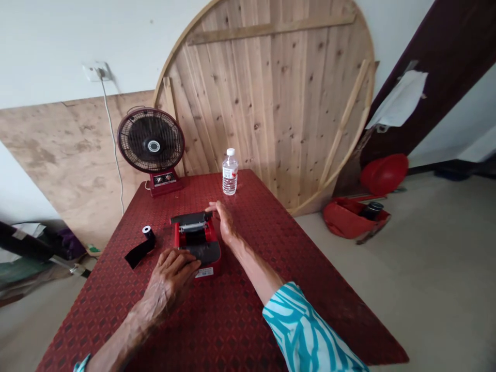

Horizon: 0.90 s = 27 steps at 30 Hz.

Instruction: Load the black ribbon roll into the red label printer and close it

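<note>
A small red and black printer (198,244) sits in the middle of the table with the red patterned cloth (248,310), its black lid tipped up at the far end. My left hand (172,273) rests on the printer's near left corner, fingers curled over its edge. My right hand (223,221) reaches along the printer's right side and touches the raised lid with its fingertips. A black roll with a loose strip of black ribbon (141,245) lies on the cloth to the printer's left, apart from both hands.
A dark red table fan (152,147) stands at the table's far left, its cord running up to a wall socket. A clear water bottle (230,172) stands at the far edge. A round wooden tabletop leans on the wall. Red helmet and red tray lie on the floor, right.
</note>
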### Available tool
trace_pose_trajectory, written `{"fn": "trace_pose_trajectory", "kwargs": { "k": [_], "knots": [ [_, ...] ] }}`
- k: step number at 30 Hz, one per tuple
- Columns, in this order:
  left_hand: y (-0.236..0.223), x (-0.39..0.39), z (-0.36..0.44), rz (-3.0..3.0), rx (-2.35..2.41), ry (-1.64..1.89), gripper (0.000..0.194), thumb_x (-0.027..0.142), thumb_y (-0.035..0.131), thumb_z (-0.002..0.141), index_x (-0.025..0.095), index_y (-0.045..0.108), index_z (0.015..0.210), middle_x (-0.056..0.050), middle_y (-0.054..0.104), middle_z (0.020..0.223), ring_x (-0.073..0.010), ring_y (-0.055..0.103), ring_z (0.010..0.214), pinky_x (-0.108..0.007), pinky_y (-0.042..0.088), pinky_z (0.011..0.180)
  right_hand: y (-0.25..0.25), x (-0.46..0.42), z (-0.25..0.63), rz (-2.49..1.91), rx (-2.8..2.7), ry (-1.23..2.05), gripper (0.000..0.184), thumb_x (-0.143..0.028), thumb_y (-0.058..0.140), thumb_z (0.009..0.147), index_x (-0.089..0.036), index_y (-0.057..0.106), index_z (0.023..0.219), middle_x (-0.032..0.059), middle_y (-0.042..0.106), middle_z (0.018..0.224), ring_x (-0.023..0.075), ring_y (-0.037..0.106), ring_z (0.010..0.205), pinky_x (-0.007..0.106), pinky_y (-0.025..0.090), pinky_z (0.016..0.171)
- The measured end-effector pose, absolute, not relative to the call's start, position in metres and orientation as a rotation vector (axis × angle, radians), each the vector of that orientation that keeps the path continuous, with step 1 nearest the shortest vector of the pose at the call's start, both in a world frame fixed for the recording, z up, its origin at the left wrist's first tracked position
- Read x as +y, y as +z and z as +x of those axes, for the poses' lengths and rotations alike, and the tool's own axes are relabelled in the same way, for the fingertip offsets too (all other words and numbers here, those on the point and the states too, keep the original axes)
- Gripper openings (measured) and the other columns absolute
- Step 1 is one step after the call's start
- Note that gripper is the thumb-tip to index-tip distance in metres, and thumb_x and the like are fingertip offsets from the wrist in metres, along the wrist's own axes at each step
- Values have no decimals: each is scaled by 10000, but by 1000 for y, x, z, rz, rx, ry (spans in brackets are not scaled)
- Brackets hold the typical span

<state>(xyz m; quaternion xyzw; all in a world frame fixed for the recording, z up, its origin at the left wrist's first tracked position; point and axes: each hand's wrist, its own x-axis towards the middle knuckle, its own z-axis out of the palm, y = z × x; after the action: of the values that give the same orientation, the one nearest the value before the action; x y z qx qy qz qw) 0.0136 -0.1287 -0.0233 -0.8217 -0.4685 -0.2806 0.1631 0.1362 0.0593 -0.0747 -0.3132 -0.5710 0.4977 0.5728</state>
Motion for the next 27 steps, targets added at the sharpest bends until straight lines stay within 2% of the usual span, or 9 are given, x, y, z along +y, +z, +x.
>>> {"fn": "trace_pose_trajectory", "kwargs": {
  "k": [3, 5, 8, 10, 13, 15, 18, 22, 27],
  "knots": [
    [-27, -129, 14, -2334, -1358, -786, 201, 165, 514, 907, 221, 674, 1014, -64, 719, 934, -210, 636, 938, -389, 480, 838, -77, 37, 151, -785, -1351, 1202, 335, -523, 575, 777, -227, 698, 681, 43, 661, 1112, 237, 567, 1114, 399, 407, 1000],
    [-28, -131, 14, -2343, -1365, -772, 197, 168, 511, 911, 216, 674, 1012, -59, 720, 939, -205, 636, 941, -391, 470, 861, -81, 25, 156, -779, -1292, 1257, 218, -426, 620, 744, -236, 706, 804, 37, 646, 1151, 230, 559, 1127, 390, 411, 997],
    [-24, -132, 10, -2400, -1379, -833, 187, 188, 523, 909, 219, 672, 1017, -52, 717, 958, -210, 629, 964, -398, 456, 891, -86, 16, 156, -776, -1207, 1366, 285, -350, 638, 720, -252, 668, 986, 28, 660, 1131, 220, 575, 1100, 401, 423, 990],
    [-19, -127, 1, -2410, -1488, -969, 198, 221, 505, 920, 224, 669, 1032, -56, 706, 975, -207, 628, 963, -369, 479, 849, -87, 14, 155, -782, -1186, 1425, 320, -342, 640, 717, -256, 648, 1025, 26, 670, 1117, 221, 586, 1081, 410, 434, 979],
    [-16, -107, -21, -2203, -1879, -1257, 246, 315, 474, 929, 237, 645, 1088, -63, 682, 984, -202, 644, 901, -323, 518, 746, -86, 14, 155, -782, -1183, 1463, 335, -340, 631, 723, -257, 638, 1047, 24, 678, 1109, 223, 592, 1074, 412, 444, 971],
    [-19, -88, -34, -2085, -2161, -1370, 346, 399, 553, 865, 238, 607, 1167, -71, 670, 1004, -224, 656, 882, -340, 536, 744, -85, 15, 155, -791, -1192, 1460, 337, -333, 622, 731, -257, 635, 1059, 23, 681, 1105, 223, 595, 1071, 410, 450, 966],
    [-30, -69, -44, -2101, -2418, -1569, 548, 433, 649, 759, 205, 549, 1247, -114, 641, 1142, -276, 645, 989, -395, 541, 816, -86, 15, 156, -799, -1213, 1439, 341, -330, 613, 742, -260, 633, 1075, 22, 682, 1109, 223, 595, 1072, 407, 456, 960],
    [-43, -67, -40, -2113, -2545, -2024, 661, 443, 660, 756, 193, 458, 1334, -144, 536, 1352, -311, 529, 1218, -434, 476, 966, -92, 17, 158, -784, -1255, 1431, 340, -328, 593, 770, -275, 628, 1104, 7, 679, 1122, 215, 592, 1079, 403, 449, 973],
    [-44, -72, -34, -1976, -2605, -2289, 797, 449, 727, 706, 206, 405, 1394, -145, 484, 1413, -320, 467, 1283, -448, 410, 1040, -98, 18, 156, -739, -1270, 1395, 344, -307, 580, 784, -291, 628, 1124, -2, 648, 1193, 210, 562, 1147, 397, 405, 1033]
  ]
}}
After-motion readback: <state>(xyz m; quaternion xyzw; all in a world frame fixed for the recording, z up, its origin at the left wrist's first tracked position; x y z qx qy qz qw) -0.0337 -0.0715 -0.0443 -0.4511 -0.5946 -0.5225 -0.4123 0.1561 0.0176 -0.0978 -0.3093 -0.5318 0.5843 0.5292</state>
